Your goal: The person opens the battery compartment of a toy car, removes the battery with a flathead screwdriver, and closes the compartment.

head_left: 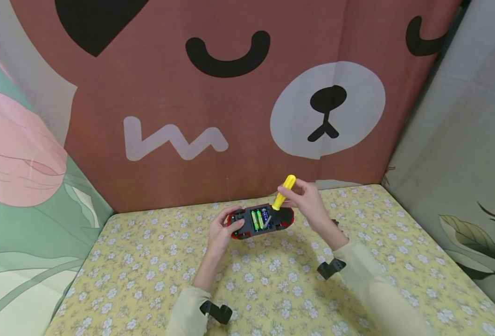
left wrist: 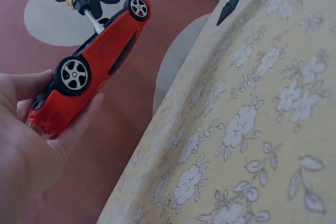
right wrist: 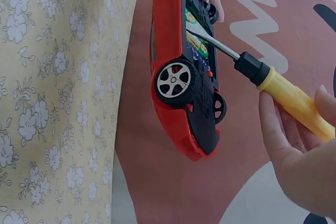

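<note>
A red toy car (left wrist: 107,51) is held upside down above the table, its black underside facing up in the head view. My left hand (head_left: 220,229) grips one end of it, thumb over the underside. The battery compartment lies uncovered, with green batteries (head_left: 257,220) and a blue battery (head_left: 266,217) inside. In my right hand (head_left: 309,204) is a flat-bladed screwdriver (right wrist: 294,98) with a yellow handle, pinched between thumb and fingers. Its metal blade (right wrist: 223,47) reaches into the compartment against the batteries, as the right wrist view shows.
A small black piece (left wrist: 229,8), perhaps the battery cover, lies on the table beyond the car. Yellow flowered cloth (head_left: 268,289) covers the table. A brown curtain (head_left: 176,102) with a bear's face hangs behind it, and other printed curtains (head_left: 474,140) flank the sides.
</note>
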{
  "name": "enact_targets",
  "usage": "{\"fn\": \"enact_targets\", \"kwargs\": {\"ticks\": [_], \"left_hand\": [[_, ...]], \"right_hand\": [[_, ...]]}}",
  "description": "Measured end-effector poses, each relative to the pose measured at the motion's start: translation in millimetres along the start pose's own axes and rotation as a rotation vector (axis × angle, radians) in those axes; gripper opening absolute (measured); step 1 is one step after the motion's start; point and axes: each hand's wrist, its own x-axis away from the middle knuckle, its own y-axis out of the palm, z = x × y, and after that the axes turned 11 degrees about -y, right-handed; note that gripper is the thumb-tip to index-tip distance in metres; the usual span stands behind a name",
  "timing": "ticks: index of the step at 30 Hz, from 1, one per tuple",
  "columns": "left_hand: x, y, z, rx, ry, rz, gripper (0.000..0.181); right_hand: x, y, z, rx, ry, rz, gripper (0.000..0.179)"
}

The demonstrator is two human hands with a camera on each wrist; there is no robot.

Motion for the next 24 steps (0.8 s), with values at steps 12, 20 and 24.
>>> {"fn": "enact_targets", "kwargs": {"ticks": [12, 20, 24], "left_hand": [[-1.1, 0.3, 1.4, -0.023, -0.011, 0.018, 0.045], [-2.8, 0.5, 2.2, -0.023, -0.033, 0.037, 0.043], [-3.5, -0.3, 1.7, -0.015, -0.033, 0.042, 0.043]], "right_hand": [[18.9, 3.7, 0.8, 0.092, -0.206, -0.008, 0.028], [35.4, 3.5, -2.1, 0.099, -0.299, -0.108, 0.019], [41.3, -1.7, -4.2, 0.1, -0.299, -0.256, 0.02]]}}
